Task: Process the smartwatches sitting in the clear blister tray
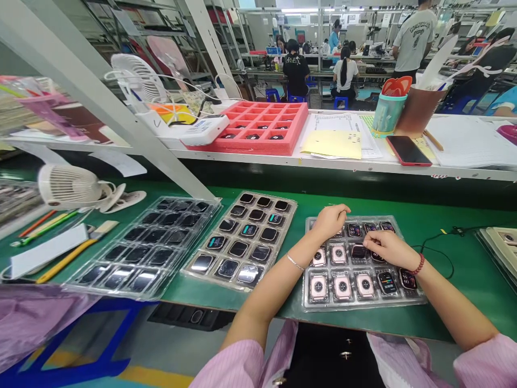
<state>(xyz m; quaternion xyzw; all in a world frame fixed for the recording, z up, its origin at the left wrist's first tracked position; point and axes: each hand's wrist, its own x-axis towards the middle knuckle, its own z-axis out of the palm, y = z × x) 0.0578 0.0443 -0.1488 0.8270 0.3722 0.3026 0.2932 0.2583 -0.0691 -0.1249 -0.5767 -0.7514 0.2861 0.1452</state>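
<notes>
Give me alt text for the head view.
A person's left hand and right hand are over a clear tray of smartwatches, some back side up. Two more trays lie left of it on a green workbench, below a cluttered shelf.

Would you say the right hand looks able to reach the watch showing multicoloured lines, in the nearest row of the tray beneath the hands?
Probably yes: the right hand is over the same tray, close to that watch, and no hand or arm lies across it.
</notes>
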